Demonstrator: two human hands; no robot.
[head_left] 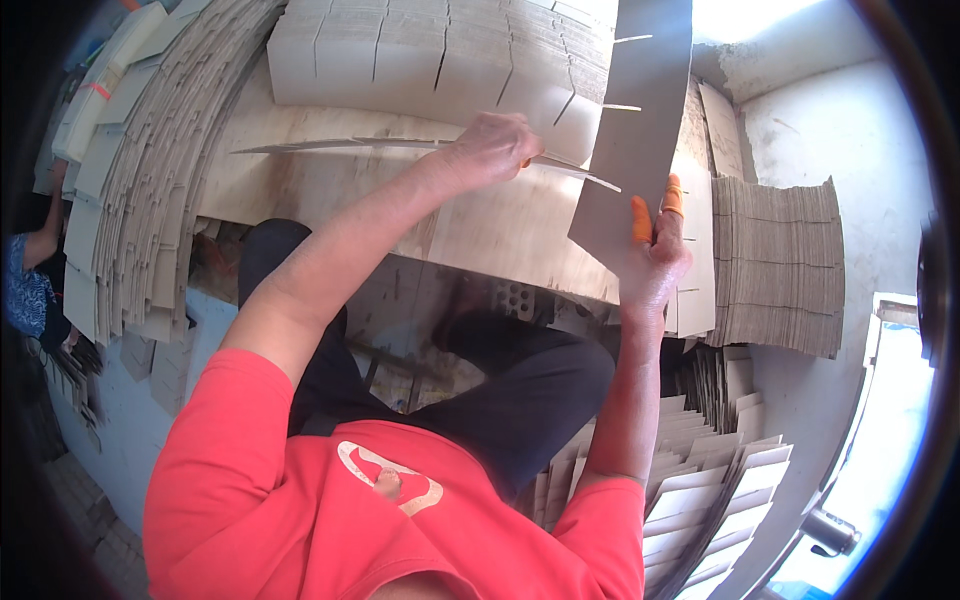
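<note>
My left hand (490, 150) is closed around a long, thin cardboard strip (360, 143), which I see nearly edge-on over the board. Orange covering shows at one of its fingertips. My right hand (657, 252), with orange finger covers on two fingers, grips the lower end of a wide grey slotted cardboard divider (640, 110) that rises toward the top edge. Several short slots cut in from the divider's left side. The thin strip's right end reaches the lowest visible slot; whether it sits inside, I cannot tell.
A pale wooden board (380, 195) lies across my knees' far side. Behind it stands a long stack of slotted dividers (400, 60). More cardboard piles stand left (160, 170), right (780, 265) and lower right (710, 500). Another person's arm (45, 240) shows at far left.
</note>
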